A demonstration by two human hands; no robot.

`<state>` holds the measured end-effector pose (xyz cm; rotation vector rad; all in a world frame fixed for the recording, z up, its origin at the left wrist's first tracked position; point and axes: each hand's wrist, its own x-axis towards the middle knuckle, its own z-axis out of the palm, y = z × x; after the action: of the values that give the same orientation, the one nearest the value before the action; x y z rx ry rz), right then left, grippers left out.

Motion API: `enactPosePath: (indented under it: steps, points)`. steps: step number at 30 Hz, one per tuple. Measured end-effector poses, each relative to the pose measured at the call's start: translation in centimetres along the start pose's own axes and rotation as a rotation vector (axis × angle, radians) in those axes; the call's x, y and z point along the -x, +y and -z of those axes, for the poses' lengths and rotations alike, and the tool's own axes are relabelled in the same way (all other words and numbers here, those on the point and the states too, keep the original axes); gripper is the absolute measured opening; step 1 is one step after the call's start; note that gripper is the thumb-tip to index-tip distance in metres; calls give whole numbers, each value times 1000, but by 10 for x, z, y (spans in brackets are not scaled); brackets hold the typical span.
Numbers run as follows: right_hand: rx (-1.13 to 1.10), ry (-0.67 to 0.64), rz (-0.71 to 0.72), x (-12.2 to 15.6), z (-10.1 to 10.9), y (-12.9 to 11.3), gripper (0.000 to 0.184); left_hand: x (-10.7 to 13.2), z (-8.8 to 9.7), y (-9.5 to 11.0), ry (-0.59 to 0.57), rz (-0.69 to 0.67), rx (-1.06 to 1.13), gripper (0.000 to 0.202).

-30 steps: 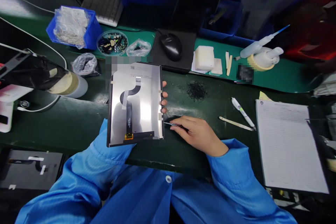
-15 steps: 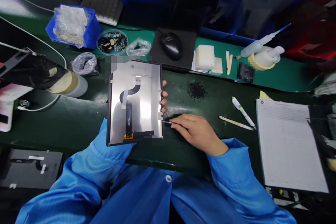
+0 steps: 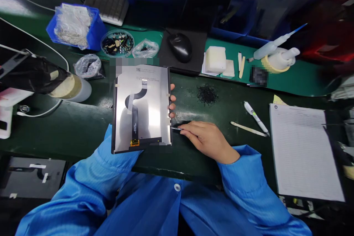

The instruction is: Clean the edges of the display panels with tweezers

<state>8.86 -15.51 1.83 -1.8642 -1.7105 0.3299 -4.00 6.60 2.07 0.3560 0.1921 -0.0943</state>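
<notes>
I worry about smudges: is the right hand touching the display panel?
Apart. The head view shows tabletop between the right hand and the display panel; a thin tool projects into this gap.

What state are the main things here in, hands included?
Left hand: holding the display panel from beneath
Display panel: held, silvery back upward
Ribbon cable: bent, taped to the panel
Right hand: pinching the thin tool
Thin tool: tip at the panel's edge
Clear dish: filled with small parts
Blue bin: holding bagged items
Mouse: untouched
Pen: lying flat
</notes>
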Motion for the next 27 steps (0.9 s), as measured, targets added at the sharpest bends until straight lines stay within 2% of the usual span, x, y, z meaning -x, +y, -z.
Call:
enactPosePath:
  steps: [5, 13, 21, 27]
  points:
    - [-32, 41, -41, 1, -1, -3, 21, 0, -4, 0, 27, -3, 10, 85]
    - [-10, 20, 25, -1, 2, -1, 20, -1, -4, 1, 32, 9, 1, 81]
    - [-88, -13, -77, 0, 2, -6, 18, 0, -5, -2, -14, -5, 23, 80]
    - [-40, 0, -15, -1, 3, -4, 21, -2, 0, 2, -20, 14, -15, 92]
